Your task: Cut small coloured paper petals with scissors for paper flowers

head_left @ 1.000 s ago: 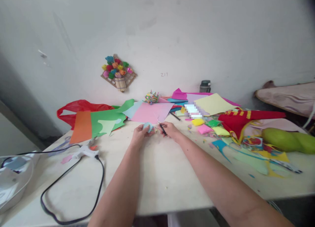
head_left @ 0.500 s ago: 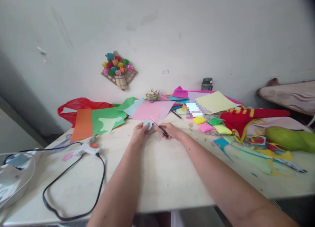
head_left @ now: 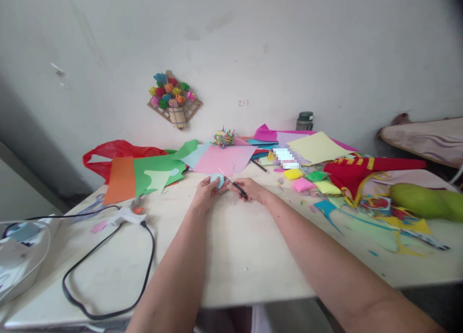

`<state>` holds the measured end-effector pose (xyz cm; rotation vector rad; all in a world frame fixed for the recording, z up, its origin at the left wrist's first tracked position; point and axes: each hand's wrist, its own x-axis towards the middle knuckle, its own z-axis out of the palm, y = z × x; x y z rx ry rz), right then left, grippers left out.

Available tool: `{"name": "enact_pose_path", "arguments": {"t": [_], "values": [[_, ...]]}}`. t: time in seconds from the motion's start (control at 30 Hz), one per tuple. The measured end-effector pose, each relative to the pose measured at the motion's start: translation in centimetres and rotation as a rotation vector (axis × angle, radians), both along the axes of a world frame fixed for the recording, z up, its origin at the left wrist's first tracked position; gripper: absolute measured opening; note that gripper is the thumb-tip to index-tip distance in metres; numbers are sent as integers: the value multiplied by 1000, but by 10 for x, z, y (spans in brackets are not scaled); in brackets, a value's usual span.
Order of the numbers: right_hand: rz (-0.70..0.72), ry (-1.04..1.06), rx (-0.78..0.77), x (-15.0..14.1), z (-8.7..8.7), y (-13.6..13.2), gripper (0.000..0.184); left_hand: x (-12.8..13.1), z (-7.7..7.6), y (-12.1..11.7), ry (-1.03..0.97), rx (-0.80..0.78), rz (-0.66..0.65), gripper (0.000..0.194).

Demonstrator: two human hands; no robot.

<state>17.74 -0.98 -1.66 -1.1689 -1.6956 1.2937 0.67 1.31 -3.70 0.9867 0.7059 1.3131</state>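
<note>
Near the middle of the table, my left hand (head_left: pixel 207 192) pinches a small light-blue piece of paper (head_left: pixel 217 180) between thumb and fingers. My right hand (head_left: pixel 250 190) is closed around the dark handles of a pair of scissors (head_left: pixel 239 190). Their thin metal blades point up and left, right beside the paper's edge; whether they touch it I cannot tell. Behind my hands lies a pink sheet of paper (head_left: pixel 226 158). A pencil (head_left: pixel 259 166) rests to the right of that sheet.
At left are a white glue gun (head_left: pixel 126 216) with a looped black cord, green paper (head_left: pixel 152 168) and orange paper (head_left: pixel 120 179). Small coloured packets (head_left: pixel 303 184), red cloth (head_left: pixel 345 176), paper scraps and a green fruit (head_left: pixel 415 201) lie to the right. A bottle (head_left: pixel 304 121) stands behind.
Both hands keep their hold on the paper and the scissors, almost in the same place. The blades have shifted slightly left and up, and the whole view has tilted a little.
</note>
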Motion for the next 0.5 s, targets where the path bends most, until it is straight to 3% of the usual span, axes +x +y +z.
{"name": "enact_pose_path", "arguments": {"t": [0.5], "values": [[4, -35, 1, -1, 1, -1, 30, 0, 5, -4, -25, -43, -10, 10]]}}
